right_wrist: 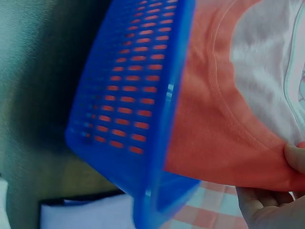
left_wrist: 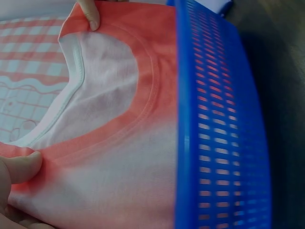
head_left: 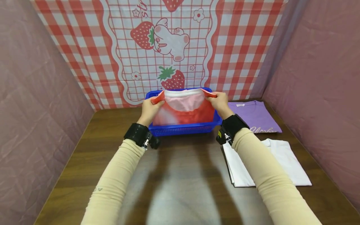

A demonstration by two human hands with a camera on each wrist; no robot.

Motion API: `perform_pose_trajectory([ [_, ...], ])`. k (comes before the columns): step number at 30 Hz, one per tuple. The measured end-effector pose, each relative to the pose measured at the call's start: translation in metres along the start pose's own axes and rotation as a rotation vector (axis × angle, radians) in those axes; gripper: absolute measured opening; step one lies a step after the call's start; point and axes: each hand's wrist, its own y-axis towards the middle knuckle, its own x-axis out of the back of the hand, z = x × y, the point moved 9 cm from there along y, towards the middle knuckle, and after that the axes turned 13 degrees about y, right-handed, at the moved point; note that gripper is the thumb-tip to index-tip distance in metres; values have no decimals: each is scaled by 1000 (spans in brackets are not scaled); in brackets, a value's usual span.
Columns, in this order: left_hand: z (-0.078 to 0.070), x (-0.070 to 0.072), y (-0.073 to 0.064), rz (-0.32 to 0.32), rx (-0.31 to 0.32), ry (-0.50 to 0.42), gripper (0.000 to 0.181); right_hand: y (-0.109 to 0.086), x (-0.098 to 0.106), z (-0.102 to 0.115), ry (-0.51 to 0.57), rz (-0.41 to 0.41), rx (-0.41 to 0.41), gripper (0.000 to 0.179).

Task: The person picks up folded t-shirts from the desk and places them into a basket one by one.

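A red and pale pink T-shirt (head_left: 194, 116) hangs by its shoulders between both hands, its lower part inside the blue plastic basket (head_left: 182, 129). My left hand (head_left: 150, 110) pinches the shirt near the left end of the neckline, thumb on the front. At the other end, my right hand (head_left: 220, 103) pinches the matching shoulder. The left wrist view shows the round collar of the shirt (left_wrist: 143, 167) and the basket's slotted wall (left_wrist: 214, 119). In the right wrist view, the thumb lies over the fabric and the fingers are behind it. Whatever lies deeper in the basket is hidden.
Right of the basket lies a folded purple T-shirt (head_left: 250, 115). A folded white shirt (head_left: 284, 162) is nearer, partly under the right forearm. A checked strawberry cloth (head_left: 168, 43) hangs behind the wooden table (head_left: 92, 150), with pink cloth walls (head_left: 33, 109) at the sides.
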Motion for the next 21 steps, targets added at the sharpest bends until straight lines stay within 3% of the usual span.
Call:
perform_pose_trajectory([
  [13, 24, -14, -2, 47, 74, 0, 35, -1, -10, -26, -11, 23, -64, 30],
  [21, 31, -15, -3, 52, 64, 58, 34, -4, -17, -28, -11, 35, -55, 31],
])
